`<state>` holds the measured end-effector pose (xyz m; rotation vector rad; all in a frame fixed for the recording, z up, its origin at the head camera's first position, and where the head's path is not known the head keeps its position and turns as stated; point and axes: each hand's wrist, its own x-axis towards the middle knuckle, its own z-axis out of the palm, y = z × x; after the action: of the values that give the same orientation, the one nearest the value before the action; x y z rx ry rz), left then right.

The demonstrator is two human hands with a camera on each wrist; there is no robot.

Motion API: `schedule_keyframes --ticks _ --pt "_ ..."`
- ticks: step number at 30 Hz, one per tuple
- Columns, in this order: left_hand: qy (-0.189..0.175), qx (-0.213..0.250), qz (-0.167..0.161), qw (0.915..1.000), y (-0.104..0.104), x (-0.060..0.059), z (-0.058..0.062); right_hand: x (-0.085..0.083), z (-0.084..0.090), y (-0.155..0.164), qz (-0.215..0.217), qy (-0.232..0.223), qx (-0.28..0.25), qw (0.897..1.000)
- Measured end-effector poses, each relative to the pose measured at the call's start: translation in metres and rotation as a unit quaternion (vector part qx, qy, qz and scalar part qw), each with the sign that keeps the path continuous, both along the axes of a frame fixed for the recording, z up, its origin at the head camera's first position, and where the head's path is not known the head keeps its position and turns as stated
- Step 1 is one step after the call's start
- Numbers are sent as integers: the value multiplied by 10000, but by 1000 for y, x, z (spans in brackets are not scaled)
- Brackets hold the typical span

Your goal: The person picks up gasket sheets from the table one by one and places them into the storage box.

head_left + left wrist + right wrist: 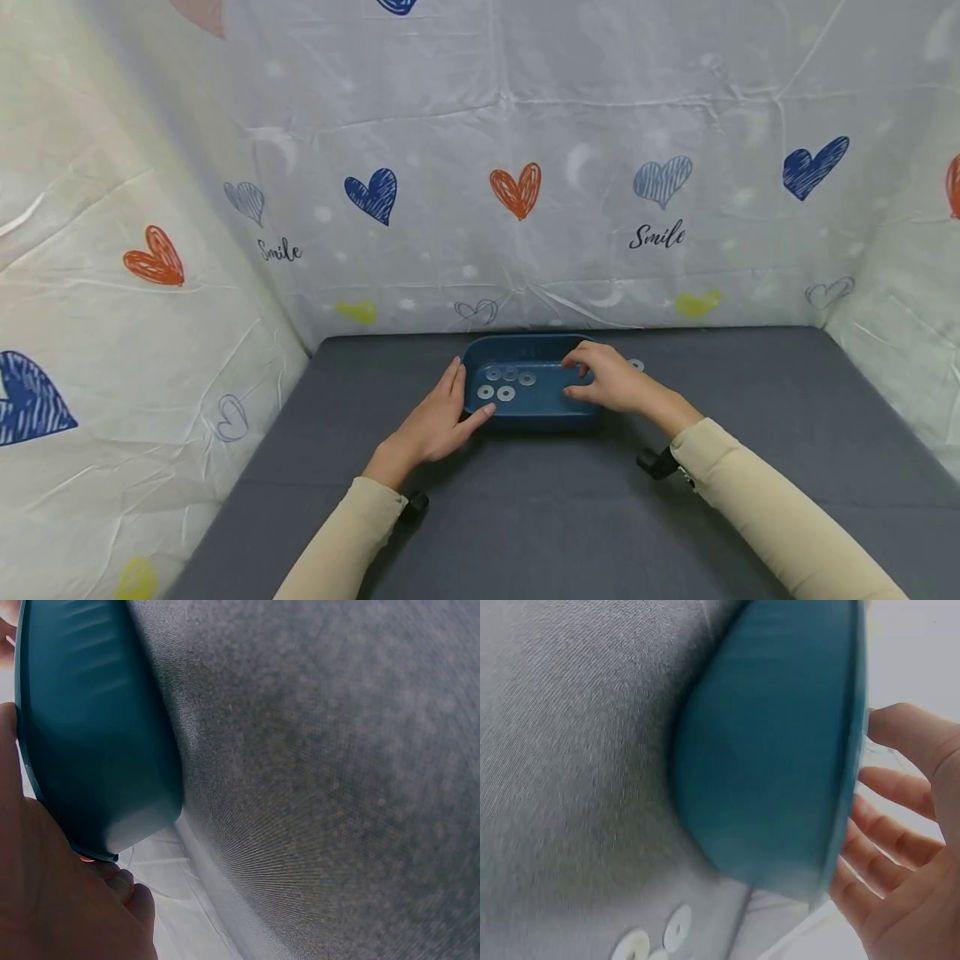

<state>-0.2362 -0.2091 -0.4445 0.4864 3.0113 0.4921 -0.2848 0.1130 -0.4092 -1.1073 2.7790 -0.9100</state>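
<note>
1. Right hand (615, 379), thumb and fingers parted, nothing visible between, reaches over the right end of a crosswise blue tray (540, 422).
2. Loose washers (677, 928) lie outside, just beside that end, nearer this hand; five inner washers (527, 378) lie leftward.
3. Left hand (433, 422), fingers straight, touches the left end.

the right hand (617, 382) hides part of the tray (536, 422), and the right wrist view's edge crops two washers (628, 948).
</note>
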Motion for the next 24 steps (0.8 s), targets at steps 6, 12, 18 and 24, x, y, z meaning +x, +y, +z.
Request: schedule_keyframes --ticks 6,12,18,24 --pt "2 0 12 10000 1 0 2 6 5 14 -49 122 -155 9998" --pt "-13 -8 9 10000 1 0 2 14 8 28 -107 219 -305 9992" --pt "-6 -12 3 10000 1 0 1 19 6 48 -198 5 -306 9993" --pt "-11 -33 3 10000 1 0 3 22 -5 68 -228 40 -257 9994"
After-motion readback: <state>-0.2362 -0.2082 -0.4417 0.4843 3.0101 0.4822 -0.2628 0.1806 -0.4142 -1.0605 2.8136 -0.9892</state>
